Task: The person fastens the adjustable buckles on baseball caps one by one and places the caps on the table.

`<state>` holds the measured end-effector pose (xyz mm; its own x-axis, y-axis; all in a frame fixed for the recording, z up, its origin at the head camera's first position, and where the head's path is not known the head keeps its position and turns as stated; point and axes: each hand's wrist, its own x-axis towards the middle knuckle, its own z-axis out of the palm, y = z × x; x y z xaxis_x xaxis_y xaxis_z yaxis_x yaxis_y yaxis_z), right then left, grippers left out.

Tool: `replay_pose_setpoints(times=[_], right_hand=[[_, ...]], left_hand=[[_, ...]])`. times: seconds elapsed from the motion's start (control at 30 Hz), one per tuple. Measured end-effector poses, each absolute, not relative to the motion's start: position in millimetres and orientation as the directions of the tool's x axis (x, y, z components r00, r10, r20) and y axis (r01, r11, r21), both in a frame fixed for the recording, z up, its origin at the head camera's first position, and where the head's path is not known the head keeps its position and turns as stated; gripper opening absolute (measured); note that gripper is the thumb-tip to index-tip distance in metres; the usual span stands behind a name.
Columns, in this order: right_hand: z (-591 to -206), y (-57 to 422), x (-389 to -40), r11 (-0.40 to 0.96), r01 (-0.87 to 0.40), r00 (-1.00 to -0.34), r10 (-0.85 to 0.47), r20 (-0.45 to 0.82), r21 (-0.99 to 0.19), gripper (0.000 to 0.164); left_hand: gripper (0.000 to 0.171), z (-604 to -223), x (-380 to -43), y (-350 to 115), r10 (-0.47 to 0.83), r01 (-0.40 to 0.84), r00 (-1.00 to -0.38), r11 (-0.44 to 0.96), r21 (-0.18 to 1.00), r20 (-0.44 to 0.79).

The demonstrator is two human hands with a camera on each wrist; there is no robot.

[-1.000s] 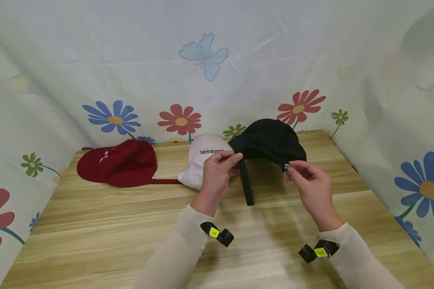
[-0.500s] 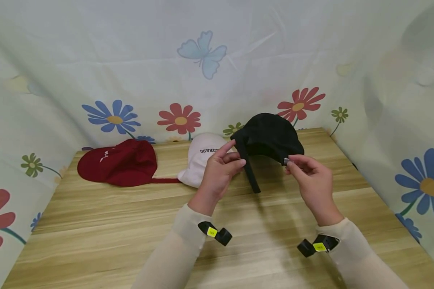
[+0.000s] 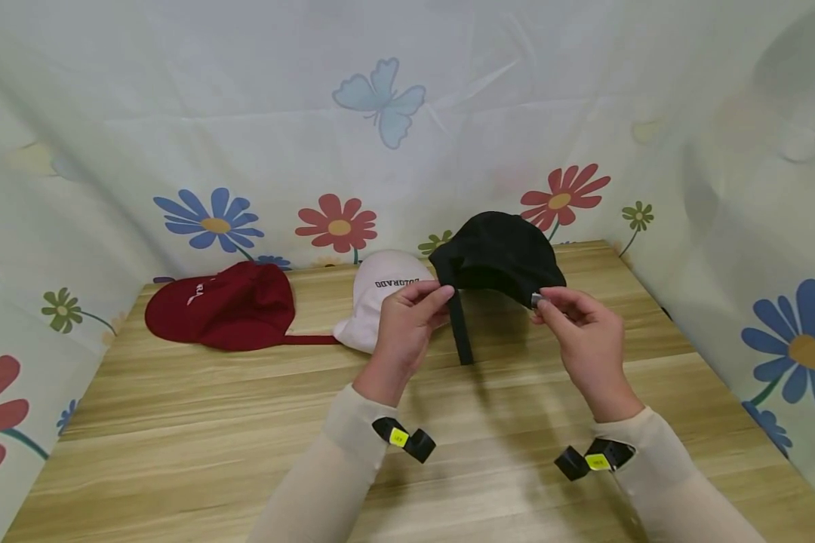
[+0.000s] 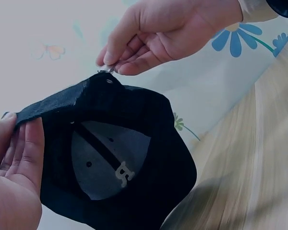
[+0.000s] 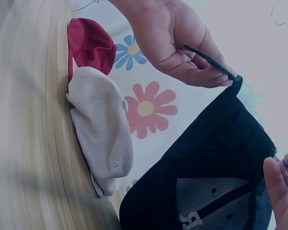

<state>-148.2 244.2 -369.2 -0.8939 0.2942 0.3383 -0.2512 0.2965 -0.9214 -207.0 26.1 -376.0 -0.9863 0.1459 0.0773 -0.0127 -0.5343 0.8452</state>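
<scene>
A black cap (image 3: 505, 245) is held up above the table between both hands, its hollow inside showing in the left wrist view. My left hand (image 3: 407, 324) pinches the base of its back strap (image 3: 462, 332) between thumb and fingers, and the strap's loose end hangs down. With thumb and forefinger my right hand (image 3: 587, 339) pinches a small metal buckle (image 3: 536, 300) at the other side of the cap's back opening. Behind my left hand lies a pale pink cap (image 3: 373, 302) with dark lettering, partly covered by that hand.
On the left of the wooden table (image 3: 244, 422) rests a dark red cap (image 3: 224, 305), its strap (image 3: 310, 340) stretching to the pale cap. A flower-printed curtain (image 3: 244, 151) encloses the table at the back and sides.
The black cap has risen slightly. My left thumb and forefinger parted on the strap half a second ago and now pinch it again. The right hand kept its pinch on the buckle.
</scene>
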Motion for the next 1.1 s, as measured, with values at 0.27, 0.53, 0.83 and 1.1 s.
replay_pose_setpoints(times=[0.27, 0.53, 0.83, 1.1], right_hand=[[-368, 243, -148, 0.282, -0.290, -0.880, 0.296, 0.371, -0.915, 0.021], [-367, 244, -148, 0.269, -0.269, -0.888, 0.303, 0.347, -0.925, 0.023], [-366, 244, -148, 0.297, -0.255, -0.896, 0.286, 0.341, -0.920, 0.023], [-365, 242, -148, 0.244, -0.280, -0.917, 0.219, 0.334, -0.928, 0.027]], left_hand=[[0.019, -373, -203, 25, 0.190, -0.029, -0.979, -0.503, 0.864, 0.077], [0.036, -368, -200, 22, 0.265, 0.016, -0.953, -0.435, 0.900, 0.145], [0.070, -367, -200, 22, 0.260, 0.050, -0.952, -0.385, 0.922, 0.161], [0.084, -365, -200, 32, 0.209, 0.051, -0.966, -0.432, 0.901, 0.155]])
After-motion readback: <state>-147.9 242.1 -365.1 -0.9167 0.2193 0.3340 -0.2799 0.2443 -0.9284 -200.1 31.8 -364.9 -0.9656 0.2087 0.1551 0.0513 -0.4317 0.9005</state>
